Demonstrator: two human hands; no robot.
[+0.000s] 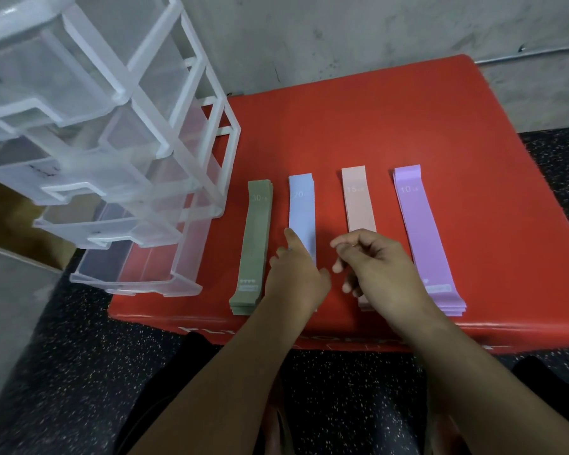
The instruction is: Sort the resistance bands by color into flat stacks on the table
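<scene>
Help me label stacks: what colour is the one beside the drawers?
Green: the stack nearest the clear drawers, seen in the head view.

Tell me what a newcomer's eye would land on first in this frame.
Four flat stacks of bands lie side by side on the red table: green stack, blue stack, pink stack and purple stack. Both hands hover low over the middle, the left hand with a finger on the blue stack, the right hand empty. A clear drawer unit stands at left.
</scene>
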